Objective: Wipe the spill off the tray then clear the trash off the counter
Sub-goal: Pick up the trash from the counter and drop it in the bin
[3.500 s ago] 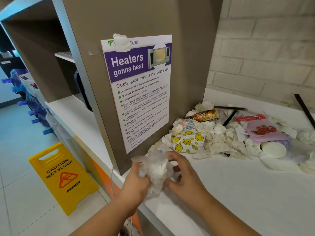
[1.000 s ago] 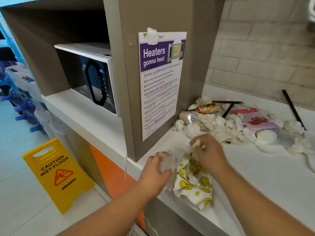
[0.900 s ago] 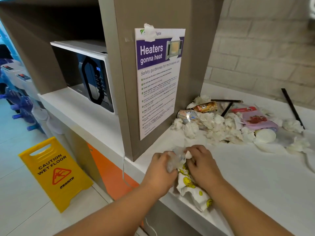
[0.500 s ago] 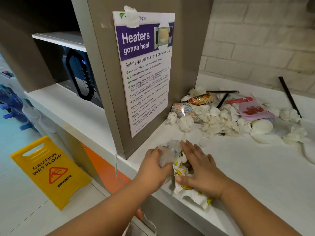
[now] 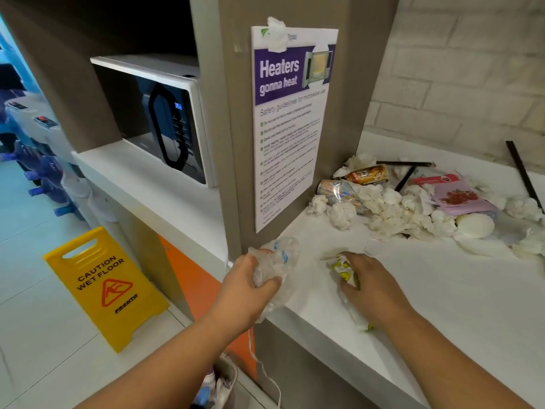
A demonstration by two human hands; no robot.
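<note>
My left hand (image 5: 246, 287) grips a crumpled clear plastic bag (image 5: 275, 261) at the front edge of the white counter (image 5: 442, 305). To its right, my right hand (image 5: 368, 281) lies over a crumpled smiley-face wrapper (image 5: 343, 270) on the counter, with its fingers curled round it. Farther back lies a pile of trash: crumpled white tissues (image 5: 389, 208), a brown can (image 5: 367, 174), a second can (image 5: 336, 188) on its side, a pink snack packet (image 5: 457, 197) and a white cup (image 5: 474, 225) on its side.
A brown partition with a microwave poster (image 5: 290, 125) stands left of the trash. A microwave (image 5: 156, 119) sits on the shelf beyond it. A yellow wet-floor sign (image 5: 103, 284) stands on the floor. Black sticks (image 5: 523, 175) lie by the brick wall. A bin edge (image 5: 224, 382) shows below.
My hands have moved apart: the left drew the plastic bag to the left, the right bunched the smiley wrapper into a small wad under its palm.
</note>
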